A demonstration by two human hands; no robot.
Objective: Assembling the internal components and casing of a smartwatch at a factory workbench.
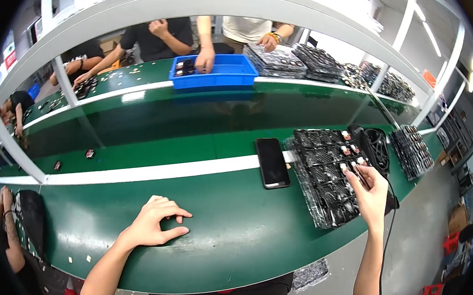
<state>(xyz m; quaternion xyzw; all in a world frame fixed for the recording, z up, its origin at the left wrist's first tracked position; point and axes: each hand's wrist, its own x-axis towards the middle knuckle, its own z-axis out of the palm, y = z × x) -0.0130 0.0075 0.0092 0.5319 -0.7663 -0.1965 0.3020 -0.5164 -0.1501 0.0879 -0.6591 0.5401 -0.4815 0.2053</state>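
My left hand [157, 221] rests on the green tabletop [236, 229], fingers loosely spread and apart, with nothing in it. At the right, my right hand [369, 192] reaches over a stack of black plastic trays [322, 170] divided into compartments. Its thumb and fingers pinch a small electronic part [357, 168] with white and reddish patches; the exact kind is too small to tell. Several similar parts [347, 150] lie in the far right compartments of the top tray. Just left of the stack lies a black smartphone [272, 163], screen up.
A coiled black cable [378, 149] lies behind the tray stack, its cord hanging past my right forearm. Another tray stack [411, 151] stands at the far right. Two small parts [90, 153] lie far left. Across the bench, co-workers' hands [205, 60] work around a blue bin [236, 73].
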